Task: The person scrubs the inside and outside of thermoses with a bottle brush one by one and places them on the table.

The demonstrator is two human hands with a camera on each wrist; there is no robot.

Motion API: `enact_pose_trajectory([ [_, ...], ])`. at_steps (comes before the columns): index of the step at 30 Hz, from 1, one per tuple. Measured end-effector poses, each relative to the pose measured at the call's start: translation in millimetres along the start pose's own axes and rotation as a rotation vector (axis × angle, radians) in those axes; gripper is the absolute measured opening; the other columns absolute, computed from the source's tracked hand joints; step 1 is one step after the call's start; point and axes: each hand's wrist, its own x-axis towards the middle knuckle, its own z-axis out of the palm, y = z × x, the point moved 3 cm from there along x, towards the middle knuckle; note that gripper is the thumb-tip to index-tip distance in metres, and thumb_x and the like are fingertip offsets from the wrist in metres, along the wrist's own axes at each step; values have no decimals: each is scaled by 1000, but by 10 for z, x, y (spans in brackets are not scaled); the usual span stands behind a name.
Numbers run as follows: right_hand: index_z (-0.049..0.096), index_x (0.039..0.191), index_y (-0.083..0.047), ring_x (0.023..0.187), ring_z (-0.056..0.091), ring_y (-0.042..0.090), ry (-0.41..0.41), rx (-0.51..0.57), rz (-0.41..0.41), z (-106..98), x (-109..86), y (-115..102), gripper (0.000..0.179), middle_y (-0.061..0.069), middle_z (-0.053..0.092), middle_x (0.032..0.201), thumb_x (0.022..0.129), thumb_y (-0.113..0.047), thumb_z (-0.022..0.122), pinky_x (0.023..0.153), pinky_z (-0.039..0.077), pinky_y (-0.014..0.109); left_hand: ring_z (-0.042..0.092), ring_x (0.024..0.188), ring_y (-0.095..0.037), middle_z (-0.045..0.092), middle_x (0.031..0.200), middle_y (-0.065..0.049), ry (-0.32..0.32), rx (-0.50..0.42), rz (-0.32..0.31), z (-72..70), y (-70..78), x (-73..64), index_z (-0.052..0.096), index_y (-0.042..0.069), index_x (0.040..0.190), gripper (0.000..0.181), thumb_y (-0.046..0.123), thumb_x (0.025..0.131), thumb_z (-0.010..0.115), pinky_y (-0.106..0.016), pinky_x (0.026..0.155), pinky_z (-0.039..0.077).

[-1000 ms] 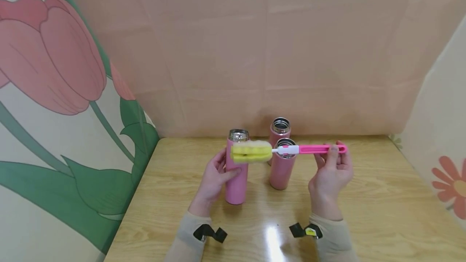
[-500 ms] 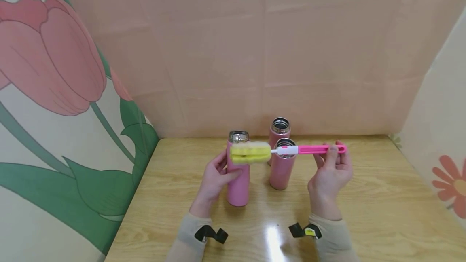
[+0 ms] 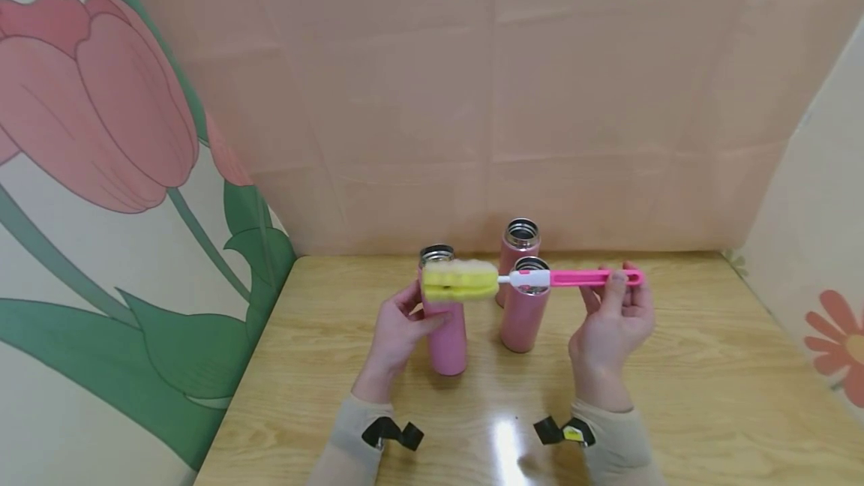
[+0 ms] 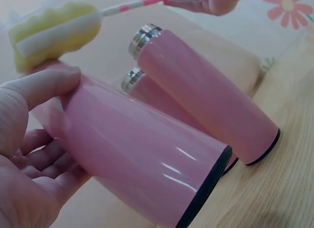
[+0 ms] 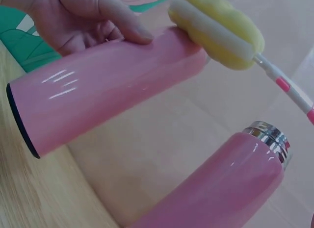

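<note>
My left hand grips a pink thermos bottle with a steel neck and no lid, thumb across its near side. In the head view the bottle leans with its mouth to the left. My right hand pinches the pink end of a bottle brush between thumb and fingers. The brush lies level, its yellow and white sponge head crossing in front of the held bottle's upper part. In the left wrist view the bottle's dark base shows at the lower right.
Two more open pink bottles stand upright on the wooden table, a nearer one and one behind it. A pink-beige sheet rises at the back. A tulip-patterned panel borders the left, a flowered panel the right.
The left-hand bottle has tipped, its mouth shifting left and its base right. The brush has moved slightly left; the two standing bottles have stayed put.
</note>
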Motion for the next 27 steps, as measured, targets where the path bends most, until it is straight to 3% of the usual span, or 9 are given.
enact_pose_trajectory([
  [11, 65, 123, 6, 80, 72, 23, -4, -2, 6, -20, 33, -23, 34, 20, 67, 101, 100, -17, 75, 79, 65, 35, 71, 118, -28, 69, 136, -22, -23, -23, -40, 26, -8, -7, 57, -4, 150, 71, -5, 85, 86, -37, 100, 59],
  [27, 65, 125, 5, 82, 72, 23, 10, -15, 36, -82, 123, 13, 33, 20, 66, 103, 102, -16, 73, 82, 64, 35, 62, 134, -35, 57, 153, -22, -92, 36, -29, 39, -6, 12, 43, -2, 160, 75, 5, 96, 81, -39, 109, 53],
])
